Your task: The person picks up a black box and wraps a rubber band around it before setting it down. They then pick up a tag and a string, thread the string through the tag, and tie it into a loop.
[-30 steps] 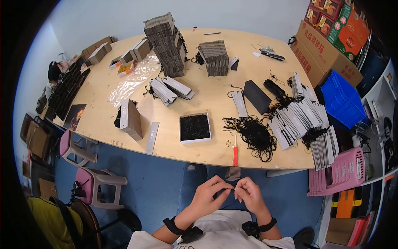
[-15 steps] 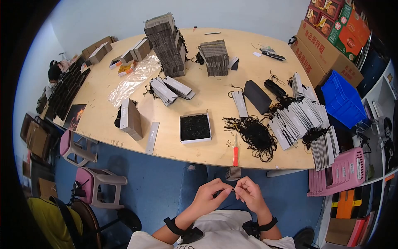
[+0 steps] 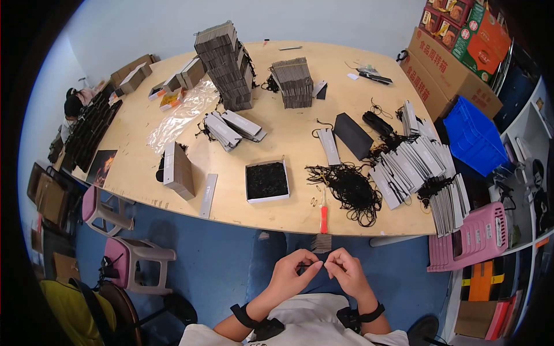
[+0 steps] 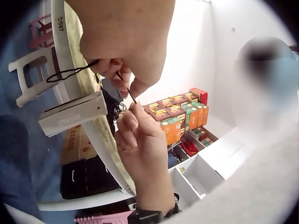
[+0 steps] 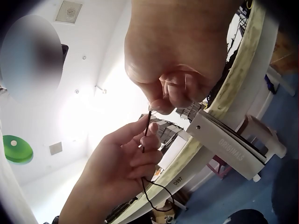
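Mostly slip risk: black cord [image 5: 147, 125] between left grip [image 3: 293, 273], curled round it, and right grip [image 3: 348, 273], pinching its thin end, this side of the counter [image 3: 231, 187]. Pinch slackening could lose it; dangling loop [image 4: 74, 70] might snag tag stack [image 5: 224, 145]. Wrist views show stack's ORIGINALS lettering [image 5: 231, 149]; head view, edges only.

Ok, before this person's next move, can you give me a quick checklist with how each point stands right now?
1. Left hand grips the black cord: ok.
2. Right hand pinches the same cord: ok.
3. Cord runs straight between the two hands: ok.
4. Knot tied in the cord: cannot tell, too small and partly hidden by fingers.
5. Red-handled tool in a hand, if wanted next: not ok, it lies at the edge of the table.
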`<state>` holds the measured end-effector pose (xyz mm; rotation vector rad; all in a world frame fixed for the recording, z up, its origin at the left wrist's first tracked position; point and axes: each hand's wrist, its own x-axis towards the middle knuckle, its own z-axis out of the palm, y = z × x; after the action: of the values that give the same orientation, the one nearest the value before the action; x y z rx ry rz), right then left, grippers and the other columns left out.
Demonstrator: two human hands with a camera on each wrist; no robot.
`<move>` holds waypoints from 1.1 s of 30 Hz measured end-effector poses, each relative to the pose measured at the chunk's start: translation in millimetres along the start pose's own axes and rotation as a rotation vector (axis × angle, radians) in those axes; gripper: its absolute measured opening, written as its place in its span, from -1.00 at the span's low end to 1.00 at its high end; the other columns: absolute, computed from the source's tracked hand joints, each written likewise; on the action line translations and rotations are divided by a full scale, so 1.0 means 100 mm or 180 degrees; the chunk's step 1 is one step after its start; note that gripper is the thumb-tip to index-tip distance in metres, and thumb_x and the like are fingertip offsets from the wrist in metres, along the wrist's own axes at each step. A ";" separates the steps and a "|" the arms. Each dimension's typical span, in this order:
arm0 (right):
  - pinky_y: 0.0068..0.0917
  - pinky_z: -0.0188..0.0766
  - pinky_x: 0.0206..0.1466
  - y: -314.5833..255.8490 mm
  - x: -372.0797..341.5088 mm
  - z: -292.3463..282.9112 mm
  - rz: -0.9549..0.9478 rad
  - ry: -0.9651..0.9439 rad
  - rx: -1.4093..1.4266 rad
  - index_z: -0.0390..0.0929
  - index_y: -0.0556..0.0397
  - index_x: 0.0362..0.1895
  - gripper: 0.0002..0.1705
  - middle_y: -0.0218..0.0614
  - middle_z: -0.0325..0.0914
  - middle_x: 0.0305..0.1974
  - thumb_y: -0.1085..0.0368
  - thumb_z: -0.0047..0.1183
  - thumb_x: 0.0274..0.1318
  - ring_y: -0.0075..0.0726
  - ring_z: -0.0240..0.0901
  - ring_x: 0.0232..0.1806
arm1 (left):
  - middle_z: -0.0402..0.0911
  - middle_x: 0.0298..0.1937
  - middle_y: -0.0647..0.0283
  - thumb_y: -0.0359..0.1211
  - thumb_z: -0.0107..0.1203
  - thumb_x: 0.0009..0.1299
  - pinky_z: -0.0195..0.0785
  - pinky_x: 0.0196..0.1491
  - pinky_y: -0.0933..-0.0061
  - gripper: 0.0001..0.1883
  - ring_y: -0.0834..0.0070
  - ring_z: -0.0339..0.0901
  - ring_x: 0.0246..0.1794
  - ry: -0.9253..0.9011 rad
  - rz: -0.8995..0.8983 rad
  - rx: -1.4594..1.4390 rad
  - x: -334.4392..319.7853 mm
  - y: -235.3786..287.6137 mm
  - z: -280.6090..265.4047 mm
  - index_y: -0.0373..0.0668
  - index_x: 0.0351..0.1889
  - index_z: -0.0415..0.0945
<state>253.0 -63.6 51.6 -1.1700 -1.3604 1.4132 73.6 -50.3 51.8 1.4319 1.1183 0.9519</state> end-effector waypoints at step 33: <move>-0.37 0.40 -0.49 0.15 0.08 0.05 -0.0654 0.0442 -0.1620 0.41 0.05 -0.29 -0.88 -0.26 0.52 -0.58 0.37 0.12 0.17 -0.17 0.52 -0.57 | 0.56 -0.44 0.38 -0.39 0.16 0.40 0.09 -0.52 0.76 -0.84 0.81 0.30 -0.58 0.0493 -0.0534 -0.1694 -0.06 -0.28 -0.01 -0.31 -0.20 0.63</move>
<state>247.4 -58.2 35.9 -1.3695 -1.7400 0.8448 66.9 -55.1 24.8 0.8336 0.9803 1.1475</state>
